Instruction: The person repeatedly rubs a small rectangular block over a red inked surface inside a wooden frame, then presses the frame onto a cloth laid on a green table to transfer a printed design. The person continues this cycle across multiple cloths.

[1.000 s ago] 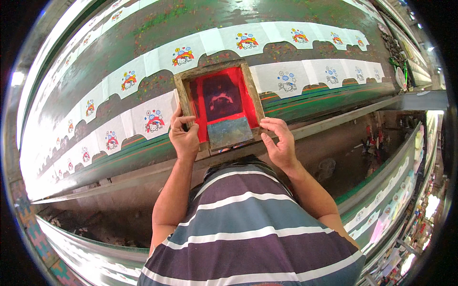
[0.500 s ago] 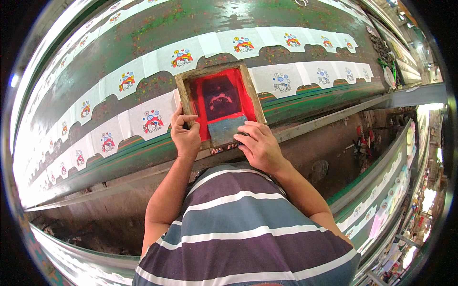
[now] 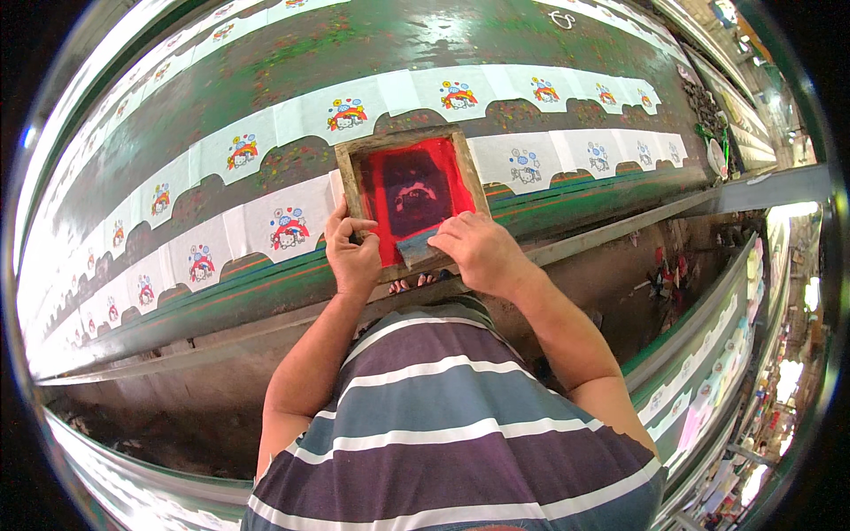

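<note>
- Frame of wood (image 3: 476,181), red ink (image 3: 458,173) across its mesh, sits tilted at the table's near edge, squarely between the two hands!
- Left hand (image 3: 354,252) has its thumb and fingers curled together, pinching the frame's left rail near the lower corner.
- Right hand (image 3: 478,252) is closed, fingers bunched on a grey blade (image 3: 414,251) at the frame's near end.
- Beyond both hands, look at that green tabletop (image 3: 398,53), speckled with colour and shining where light strikes it.
- Left of the left hand, a row of white pieces (image 3: 257,232) runs off, each with a red-and-blue cartoon print.
- Right of the right hand, more white pieces (image 3: 568,150), these prints mostly blue and pale.
- Farther out past the hands, another white row (image 3: 394,91) shows fuller rainbow prints.
- Well beyond the right hand, a white hook-like item (image 3: 562,19) rests up there.
- Just below the right hand's side, a long ledge (image 3: 602,241) borders the table, dark floor (image 3: 593,288) beneath.
- Farther right and nearer the body, a second table (image 3: 699,376) carries more printed pieces; bright lamps dot the room's edge.
</note>
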`<state>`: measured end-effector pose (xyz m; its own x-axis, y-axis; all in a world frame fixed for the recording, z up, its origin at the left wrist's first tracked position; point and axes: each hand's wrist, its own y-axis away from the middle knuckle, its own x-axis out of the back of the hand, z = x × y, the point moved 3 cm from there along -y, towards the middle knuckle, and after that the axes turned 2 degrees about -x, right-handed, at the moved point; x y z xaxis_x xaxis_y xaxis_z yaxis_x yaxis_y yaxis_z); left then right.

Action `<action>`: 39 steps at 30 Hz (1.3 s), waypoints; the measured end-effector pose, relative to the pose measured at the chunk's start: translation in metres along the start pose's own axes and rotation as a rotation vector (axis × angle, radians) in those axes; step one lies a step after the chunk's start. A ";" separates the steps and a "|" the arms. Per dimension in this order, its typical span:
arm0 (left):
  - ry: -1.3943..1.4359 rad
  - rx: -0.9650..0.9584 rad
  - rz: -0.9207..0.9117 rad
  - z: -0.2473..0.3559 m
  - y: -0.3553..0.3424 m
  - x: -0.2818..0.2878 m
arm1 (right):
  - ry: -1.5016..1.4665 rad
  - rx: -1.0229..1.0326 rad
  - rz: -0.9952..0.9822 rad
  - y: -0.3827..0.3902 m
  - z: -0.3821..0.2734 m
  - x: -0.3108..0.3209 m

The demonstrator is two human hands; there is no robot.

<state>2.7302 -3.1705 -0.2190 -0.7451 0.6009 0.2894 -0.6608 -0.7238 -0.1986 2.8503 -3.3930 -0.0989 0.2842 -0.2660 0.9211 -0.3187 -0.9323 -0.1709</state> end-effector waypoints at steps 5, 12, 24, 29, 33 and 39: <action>0.042 -0.025 0.022 -0.001 0.001 -0.002 | -0.116 0.013 -0.136 -0.035 0.037 0.015; -0.013 0.004 0.004 0.005 0.002 -0.001 | -0.022 -0.010 -0.021 -0.102 0.081 0.006; 0.035 -0.009 0.012 0.006 0.003 -0.001 | 0.007 0.016 0.132 -0.057 0.045 -0.022; -0.016 -0.036 0.000 0.005 0.002 0.000 | -0.044 -0.011 0.112 -0.014 0.011 -0.023; -0.032 -0.027 -0.005 0.007 0.001 0.002 | -0.075 -0.017 0.091 0.004 -0.004 -0.021; 0.059 0.003 0.015 0.009 0.000 0.004 | -0.223 0.005 0.091 0.023 0.002 -0.015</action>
<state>2.7276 -3.1711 -0.2095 -0.7589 0.6089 0.2309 -0.6494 -0.7336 -0.2000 2.8404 -3.4105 -0.1170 0.4475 -0.3959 0.8019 -0.3481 -0.9031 -0.2516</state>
